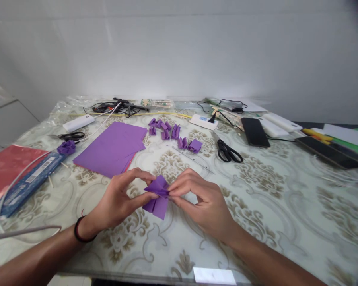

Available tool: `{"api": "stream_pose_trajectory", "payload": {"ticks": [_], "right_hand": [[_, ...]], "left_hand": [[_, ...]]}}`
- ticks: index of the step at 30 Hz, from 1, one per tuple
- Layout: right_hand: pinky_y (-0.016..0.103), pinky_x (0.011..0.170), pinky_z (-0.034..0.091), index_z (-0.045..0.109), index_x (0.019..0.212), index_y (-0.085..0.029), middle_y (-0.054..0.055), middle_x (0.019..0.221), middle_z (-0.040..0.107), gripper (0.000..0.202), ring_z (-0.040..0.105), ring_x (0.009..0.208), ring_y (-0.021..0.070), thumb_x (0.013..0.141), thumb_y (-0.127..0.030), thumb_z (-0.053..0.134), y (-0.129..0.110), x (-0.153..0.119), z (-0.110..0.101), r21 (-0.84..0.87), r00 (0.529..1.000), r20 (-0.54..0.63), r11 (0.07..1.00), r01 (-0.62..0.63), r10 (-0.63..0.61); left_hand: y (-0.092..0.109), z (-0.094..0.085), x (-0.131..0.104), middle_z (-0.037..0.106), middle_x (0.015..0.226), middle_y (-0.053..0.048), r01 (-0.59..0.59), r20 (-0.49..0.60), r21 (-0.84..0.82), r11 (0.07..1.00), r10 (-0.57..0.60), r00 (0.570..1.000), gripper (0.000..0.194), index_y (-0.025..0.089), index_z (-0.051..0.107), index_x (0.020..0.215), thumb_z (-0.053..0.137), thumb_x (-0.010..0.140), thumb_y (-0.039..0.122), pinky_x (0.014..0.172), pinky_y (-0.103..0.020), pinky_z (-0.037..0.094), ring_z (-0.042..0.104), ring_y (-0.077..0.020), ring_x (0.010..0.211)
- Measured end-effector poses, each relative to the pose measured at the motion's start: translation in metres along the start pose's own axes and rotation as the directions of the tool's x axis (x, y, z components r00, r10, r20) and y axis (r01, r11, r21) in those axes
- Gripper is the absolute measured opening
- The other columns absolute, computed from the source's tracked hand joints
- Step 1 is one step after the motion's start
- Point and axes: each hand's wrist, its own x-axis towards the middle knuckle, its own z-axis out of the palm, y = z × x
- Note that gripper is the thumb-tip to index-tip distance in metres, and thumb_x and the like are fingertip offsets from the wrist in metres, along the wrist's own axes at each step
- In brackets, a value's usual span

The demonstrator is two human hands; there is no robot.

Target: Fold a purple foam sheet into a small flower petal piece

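Held between both hands above the patterned table is a folded piece of purple paper (pixel 158 206), with creases and a raised flap at its top. My left hand (pixel 119 198) pinches its left side between thumb and fingers. On the right edge, the fingertips of my right hand (pixel 201 198) press together on the same paper. Beyond the hands lie several small folded purple paper pieces (pixel 176 131). A stack of purple paper sheets (pixel 109 149) rests to the left of them. A clear ruler (pixel 192 159) lies just behind my right hand.
Black-handled scissors (pixel 228 153) and a black phone (pixel 255 132) lie at the right. A white power strip (pixel 204 122) stands at the back. On the left are a second pair of scissors (pixel 71 136), a crumpled purple paper piece (pixel 66 147), a blue packet (pixel 30 182) and a white cable (pixel 18 176).
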Motion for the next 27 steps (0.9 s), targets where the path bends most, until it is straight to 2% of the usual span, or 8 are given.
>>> {"api": "stream_pose_trajectory", "payload": {"ticks": [4,7,13,16,21,27], "right_hand": [[0.042,0.082,0.055,0.073,0.097,-0.024,0.006,0.095,0.076,0.016,0.069,0.089,0.0237,0.090,-0.012,0.080,-0.001,0.000,-0.001,-0.004,0.999,0.050,1.000,-0.018,0.019],[0.041,0.084,0.055,0.072,0.109,-0.025,0.006,0.100,0.073,0.023,0.068,0.093,0.0248,0.089,-0.019,0.082,-0.002,-0.001,-0.002,-0.016,0.996,0.042,0.997,-0.077,0.077],[0.039,0.084,0.054,0.075,0.106,-0.023,0.006,0.099,0.069,0.019,0.066,0.094,0.0230,0.092,-0.010,0.073,-0.002,0.000,-0.003,-0.102,0.996,0.034,0.991,-0.082,0.085],[0.039,0.081,0.055,0.077,0.102,-0.022,0.006,0.095,0.070,0.016,0.066,0.090,0.0228,0.091,-0.010,0.075,0.000,-0.001,-0.002,-0.119,0.998,0.020,0.991,-0.061,0.064],[0.041,0.080,0.056,0.078,0.100,-0.024,0.005,0.091,0.072,0.015,0.067,0.085,0.0229,0.092,-0.011,0.077,0.000,-0.002,-0.001,-0.120,0.999,-0.020,0.992,-0.042,0.040],[0.042,0.075,0.055,0.080,0.105,-0.025,0.005,0.089,0.073,0.018,0.067,0.081,0.0226,0.093,-0.011,0.078,-0.003,-0.001,0.000,-0.133,0.998,-0.047,0.991,0.031,-0.037]], "left_hand": [[0.002,0.001,0.001,0.078,0.100,-0.003,-0.049,-0.040,0.023,0.999,0.050,0.998,0.025,0.026,0.071,0.113,0.084,0.092,0.025,0.086,-0.031,0.059,0.074,-0.0197,0.092],[0.004,0.001,0.002,0.078,0.097,-0.003,-0.089,-0.061,0.067,0.994,0.093,0.994,0.020,0.025,0.071,0.110,0.082,0.093,0.025,0.083,-0.031,0.060,0.075,-0.0195,0.089],[0.005,0.002,0.003,0.077,0.097,-0.002,-0.125,-0.066,0.108,0.986,0.133,0.989,0.020,0.024,0.069,0.110,0.081,0.094,0.022,0.084,-0.030,0.059,0.074,-0.0177,0.090],[0.006,0.002,0.002,0.076,0.096,-0.001,-0.149,-0.061,0.135,0.979,0.159,0.985,0.020,0.024,0.067,0.109,0.080,0.095,0.020,0.084,-0.029,0.059,0.073,-0.0166,0.089],[0.011,0.004,0.002,0.073,0.089,-0.001,-0.209,-0.044,0.218,0.953,0.223,0.974,0.016,0.023,0.064,0.103,0.077,0.095,0.016,0.074,-0.028,0.057,0.072,-0.0164,0.082],[0.015,0.004,0.003,0.075,0.090,-0.002,-0.190,-0.042,0.249,0.950,0.207,0.977,0.017,0.023,0.067,0.106,0.076,0.095,0.014,0.075,-0.028,0.060,0.074,-0.0173,0.081]]}}
